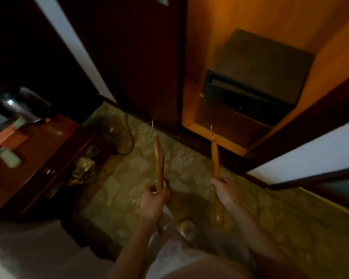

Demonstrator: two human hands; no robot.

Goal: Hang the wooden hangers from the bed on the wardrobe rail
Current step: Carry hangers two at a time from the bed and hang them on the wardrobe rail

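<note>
Head view blurry: left hand grips perhaps two hangers; right hand, hanger.

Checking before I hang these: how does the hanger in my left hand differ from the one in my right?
The left hanger shows a second wooden strip beside it; the right hanger shows a single piece. The left hanger's hook points at the dark wardrobe door, the right hanger's at the lit open compartment. Both are wooden, edge-on, gripped by the left hand and right hand.
</note>
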